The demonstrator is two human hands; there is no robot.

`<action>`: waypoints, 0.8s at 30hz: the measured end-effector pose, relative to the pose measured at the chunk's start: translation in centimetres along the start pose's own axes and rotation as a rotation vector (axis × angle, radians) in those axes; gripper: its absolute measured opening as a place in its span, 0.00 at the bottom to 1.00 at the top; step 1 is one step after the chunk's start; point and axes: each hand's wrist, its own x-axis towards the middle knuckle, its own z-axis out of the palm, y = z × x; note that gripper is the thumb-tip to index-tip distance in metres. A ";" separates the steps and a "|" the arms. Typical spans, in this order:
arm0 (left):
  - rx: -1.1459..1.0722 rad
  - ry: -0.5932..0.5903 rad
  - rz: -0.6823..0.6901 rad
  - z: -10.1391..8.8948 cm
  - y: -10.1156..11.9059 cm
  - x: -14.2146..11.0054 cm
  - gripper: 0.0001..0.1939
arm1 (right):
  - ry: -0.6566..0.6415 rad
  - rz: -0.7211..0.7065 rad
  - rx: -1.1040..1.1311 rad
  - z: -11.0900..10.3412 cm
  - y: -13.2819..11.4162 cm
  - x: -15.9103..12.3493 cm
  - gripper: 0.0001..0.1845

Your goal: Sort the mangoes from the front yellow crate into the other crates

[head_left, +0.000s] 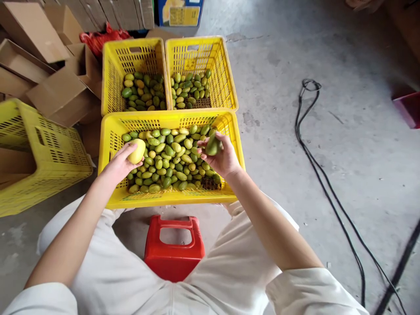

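My left hand [126, 157] is closed around a yellow mango [137, 152], held over the left side of the near yellow crate [170, 203]. Over that crate's right side, my right hand [226, 158] grips a green mango [214, 145] between thumb and fingers. Many small green and yellowish mangoes [170, 151] lie below both hands, covering most of the crate's bottom. Behind it stand two more yellow crates: the back left crate [110, 83] holds green and yellow mangoes, and the back right crate [226, 83] holds mostly green ones.
A red plastic stool [173, 258] is between my legs. On the left are another yellow crate [59, 144] and several cardboard boxes [62, 94], with a red plastic bag [103, 38] behind. A black cable [315, 162] runs along the concrete floor [272, 131] at right.
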 end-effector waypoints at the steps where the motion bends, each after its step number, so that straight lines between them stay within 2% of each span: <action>1: -0.010 0.003 0.019 0.1 0.0 -0.1 0.25 | -0.010 -0.001 0.003 0.2 0.1 -0.1 0.36; 6: -0.041 -0.001 0.037 0.2 -0.1 -0.1 0.26 | -0.014 -0.040 -0.031 0.4 0.3 -0.3 0.38; 9: -0.021 -0.025 0.044 0.1 -0.2 -0.1 0.29 | -0.001 -0.053 -0.052 0.3 0.1 -0.3 0.35; 13: -0.037 0.000 0.087 0.3 -0.2 -0.1 0.21 | -0.002 -0.041 -0.029 0.5 0.0 -0.2 0.29; 16: -0.051 0.029 0.083 0.5 -0.1 0.0 0.17 | -0.005 -0.085 0.007 0.9 0.1 -0.2 0.29; 20: -0.057 0.038 0.069 0.3 -0.3 0.4 0.20 | 0.003 -0.119 0.034 0.7 0.3 -0.2 0.35; 24: -0.115 0.034 0.109 -0.2 -0.6 0.8 0.25 | 0.035 -0.134 0.018 0.1 0.5 0.1 0.35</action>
